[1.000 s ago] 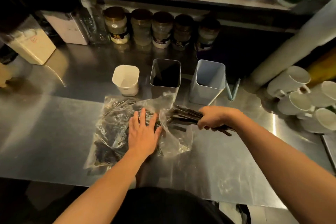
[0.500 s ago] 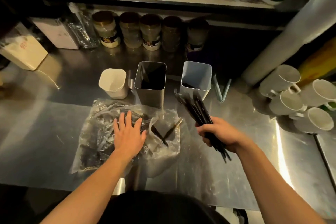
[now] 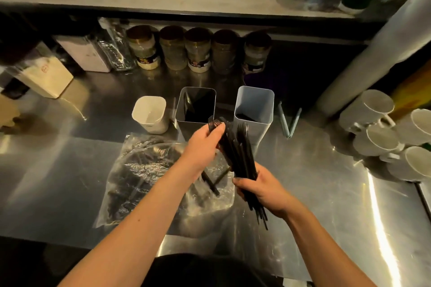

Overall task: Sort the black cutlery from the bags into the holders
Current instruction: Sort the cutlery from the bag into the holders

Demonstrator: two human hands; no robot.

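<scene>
Head view, looking down on a steel counter (image 3: 314, 193). Centre frame: bundle of black cutlery (image 3: 238, 154), held upright and leaning slightly toward upper left, top ends fanned out. Right hand (image 3: 258, 190) at lower centre, fingers curled tight round the lower part of the bundle, handle ends sticking out below the fist toward lower right. Left hand (image 3: 204, 144) just left of centre, fingers and thumb closed on the upper ends of the same bundle. Both forearms bare, entering from the bottom edge.

Under and left of the hands: clear plastic bag (image 3: 144, 177), flat and crumpled on the counter, more black cutlery dimly visible inside; type cannot be made out. Two loose black pieces (image 3: 211, 183) crossed at the bag's open right end, below the left wrist.

Above the hands, a row of three holders. Left: small white holder (image 3: 150, 115), nothing visible inside. Middle: dark square holder (image 3: 196, 106), a few dark items leaning within, kind unclear. Right: pale grey square holder (image 3: 254, 105), dark contents low down, hard to tell. Top of the bundle overlaps the gap between middle and grey holders.

Upper centre, back of counter: line of lidded jars (image 3: 198, 50). Upper left: white boxes (image 3: 46, 77). Right edge: cluster of white mugs (image 3: 382, 137) lying on their sides. Just right of the grey holder: two pale sticks (image 3: 289, 121) forming a V on the counter.
</scene>
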